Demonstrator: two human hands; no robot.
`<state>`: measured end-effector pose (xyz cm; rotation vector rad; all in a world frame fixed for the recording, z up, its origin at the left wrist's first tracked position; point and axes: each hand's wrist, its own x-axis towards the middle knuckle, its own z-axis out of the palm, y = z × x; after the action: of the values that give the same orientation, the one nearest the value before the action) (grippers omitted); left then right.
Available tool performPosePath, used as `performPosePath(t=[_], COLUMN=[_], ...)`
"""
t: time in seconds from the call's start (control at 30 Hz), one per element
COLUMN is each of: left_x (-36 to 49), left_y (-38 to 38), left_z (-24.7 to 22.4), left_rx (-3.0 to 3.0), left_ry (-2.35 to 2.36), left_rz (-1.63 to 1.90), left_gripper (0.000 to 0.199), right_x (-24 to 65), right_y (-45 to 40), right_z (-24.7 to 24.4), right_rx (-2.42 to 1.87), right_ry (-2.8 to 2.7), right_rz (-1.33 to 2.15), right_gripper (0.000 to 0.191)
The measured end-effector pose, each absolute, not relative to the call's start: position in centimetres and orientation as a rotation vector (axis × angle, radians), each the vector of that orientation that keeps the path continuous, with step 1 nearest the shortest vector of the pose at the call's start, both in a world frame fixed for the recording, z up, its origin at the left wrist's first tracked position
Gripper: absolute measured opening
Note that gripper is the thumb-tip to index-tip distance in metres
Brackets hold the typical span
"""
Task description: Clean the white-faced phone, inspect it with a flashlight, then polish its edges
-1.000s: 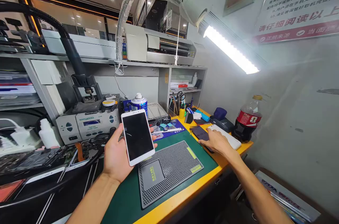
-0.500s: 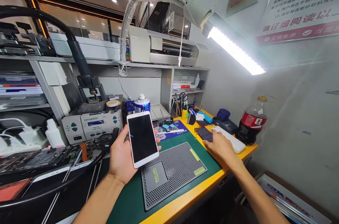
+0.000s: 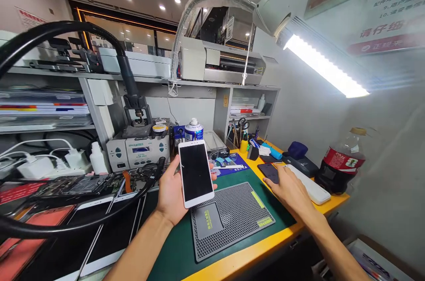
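Observation:
A white-framed phone (image 3: pixel 196 173) with a dark screen is held upright in my left hand (image 3: pixel 172 192), the palm behind it and fingertips showing at its right edge. My right hand (image 3: pixel 292 188) reaches over the yellow tabletop, its fingers at a dark phone (image 3: pixel 269 173) lying flat; whether they grip it is unclear. Close beside that hand lies a white slab-like device (image 3: pixel 314 187). Below the held phone, a grey perforated pad (image 3: pixel 232 219) rests on the green mat (image 3: pixel 175 252).
A cola bottle (image 3: pixel 341 161) stands at the table's right end. Phone parts and a rework station (image 3: pixel 139 152) are on the left, with a black hose (image 3: pixel 99 228) crossing there. A bright lamp (image 3: pixel 325 66) hangs above the right side.
The view has turned left, so everything appears farther right. My left hand still holds the white phone; my right hand remains by the dark phone.

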<state>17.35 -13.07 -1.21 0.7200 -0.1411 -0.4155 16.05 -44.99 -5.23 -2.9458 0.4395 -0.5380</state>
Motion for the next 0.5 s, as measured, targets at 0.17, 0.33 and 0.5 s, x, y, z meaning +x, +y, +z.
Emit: performPosePath(t=[0.17,0.33,0.5], left_x=[17.4,17.7,18.4], left_y=[-13.0,-12.7,-12.2], left_z=[-1.4,-1.7,-1.9], left_rx=[0.677,0.660,0.700], left_ry=[-0.188,-0.221,-0.159], left_rz=[-0.468,-0.505,-0.468], left_gripper=[0.060,0.063,0.062], right_x=[17.2,20.1,23.5], right_y=[-38.4,-31.3,-29.6], right_z=[-1.1,0.4,-1.0], right_rx=[-2.157,-1.675,-1.532], right_ry=[-0.069,-0.282,-0.261], right_rz=[-0.530,-0.148,-0.260], right_gripper=[0.048,0.051,0.054])
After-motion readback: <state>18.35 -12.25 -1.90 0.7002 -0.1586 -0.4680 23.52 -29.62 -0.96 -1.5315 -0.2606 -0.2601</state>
